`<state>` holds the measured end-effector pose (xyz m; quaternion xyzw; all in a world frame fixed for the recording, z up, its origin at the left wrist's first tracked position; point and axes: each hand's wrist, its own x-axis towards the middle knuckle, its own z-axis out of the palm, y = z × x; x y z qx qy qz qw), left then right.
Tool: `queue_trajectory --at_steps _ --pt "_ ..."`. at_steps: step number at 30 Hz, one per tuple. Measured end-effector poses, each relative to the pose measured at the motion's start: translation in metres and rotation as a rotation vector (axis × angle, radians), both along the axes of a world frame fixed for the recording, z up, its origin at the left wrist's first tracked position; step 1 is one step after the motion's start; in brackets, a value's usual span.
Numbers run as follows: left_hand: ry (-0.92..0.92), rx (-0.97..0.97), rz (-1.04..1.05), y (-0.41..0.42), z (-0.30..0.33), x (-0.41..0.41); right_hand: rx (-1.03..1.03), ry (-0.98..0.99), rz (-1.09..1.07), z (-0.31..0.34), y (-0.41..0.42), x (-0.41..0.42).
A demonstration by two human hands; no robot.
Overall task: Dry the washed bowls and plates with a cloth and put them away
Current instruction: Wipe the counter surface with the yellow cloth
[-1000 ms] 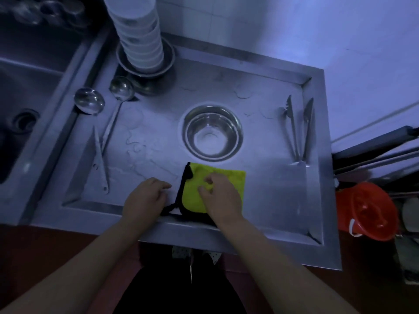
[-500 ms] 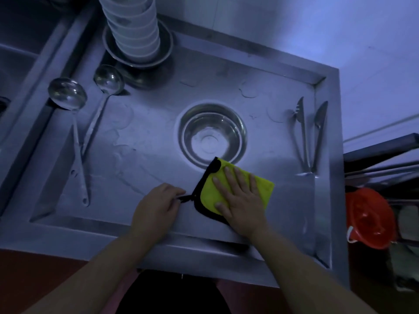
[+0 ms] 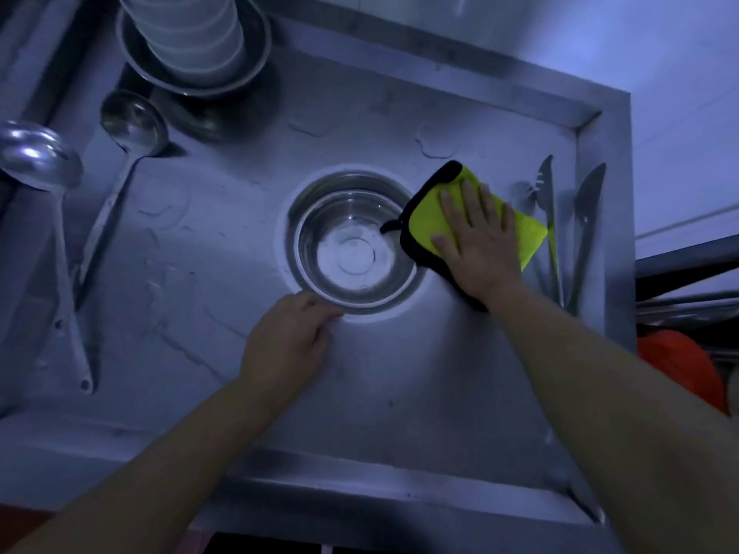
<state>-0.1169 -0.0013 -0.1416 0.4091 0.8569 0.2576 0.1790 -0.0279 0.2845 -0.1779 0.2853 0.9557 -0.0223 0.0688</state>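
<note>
right hand [image 3: 476, 237] flat on yellow cloth [image 3: 528, 233], left hand [image 3: 290, 345] loosely curled, touching steel bowl [image 3: 352, 249] rim

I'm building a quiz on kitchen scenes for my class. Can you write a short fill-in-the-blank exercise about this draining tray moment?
1. The right hand presses flat on a ____ cloth edged in black.
2. The left hand rests at the rim of the steel ____ in the middle of the tray.
3. The stack of white bowls stands at the tray's far ____ corner.
4. The tongs lie to the ____ of the cloth.

Missing words: yellow; bowl; left; right
</note>
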Motion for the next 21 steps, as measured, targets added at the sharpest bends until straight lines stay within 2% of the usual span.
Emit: queue_trajectory --at_steps 4,9,16,19,21 --pt "0.074 -0.001 0.004 0.008 -0.006 -0.001 0.002 0.014 0.000 -0.003 0.013 -0.009" --pt "0.087 0.015 0.126 -0.003 -0.006 -0.007 -0.012 -0.002 -0.034 0.001 -0.040 0.032" --pt "0.028 0.057 0.251 -0.052 0.014 -0.021 -0.122 -0.042 0.192 0.021 -0.164 0.117" --pt "-0.011 0.078 0.321 -0.081 0.026 -0.024 -0.177 -0.094 0.362 0.029 -0.211 0.124" --pt "-0.056 0.101 0.375 -0.098 0.035 -0.024 -0.209 -0.119 0.399 0.033 -0.233 0.116"
